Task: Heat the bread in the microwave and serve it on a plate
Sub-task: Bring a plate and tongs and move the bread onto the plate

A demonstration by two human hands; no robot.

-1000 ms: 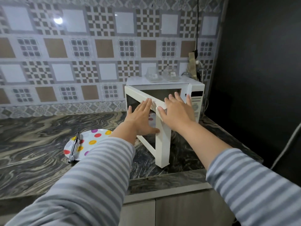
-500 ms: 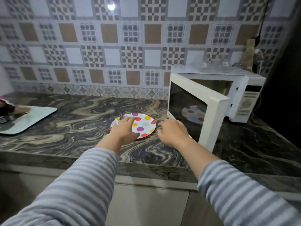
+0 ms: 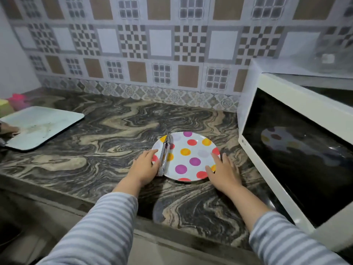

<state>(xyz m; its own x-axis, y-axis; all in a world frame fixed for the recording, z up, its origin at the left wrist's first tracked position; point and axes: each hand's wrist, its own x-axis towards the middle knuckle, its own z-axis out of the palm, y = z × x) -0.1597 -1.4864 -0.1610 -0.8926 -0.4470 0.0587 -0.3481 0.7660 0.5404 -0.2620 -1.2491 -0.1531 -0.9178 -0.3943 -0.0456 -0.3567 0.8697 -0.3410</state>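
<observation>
A white plate (image 3: 193, 150) with coloured dots lies flat on the marbled counter. Metal tongs (image 3: 164, 153) lie across its left side. My left hand (image 3: 146, 166) touches the plate's left rim beside the tongs, fingers fairly straight. My right hand (image 3: 223, 173) rests at the plate's right rim, fingers stretched along the edge. The white microwave (image 3: 254, 88) stands at the right with its door (image 3: 298, 150) swung open toward me; the dark glass reflects the plate. No bread shows in this view.
A pale rectangular tray (image 3: 41, 125) lies at the far left of the counter, with pink and yellow items (image 3: 13, 103) behind it. The tiled wall runs along the back. The counter's front edge (image 3: 133, 222) is just below my forearms.
My hands left the microwave door and came down to the plate. Now they sit at both of its rims. The view has turned left and down, closer to the plate.
</observation>
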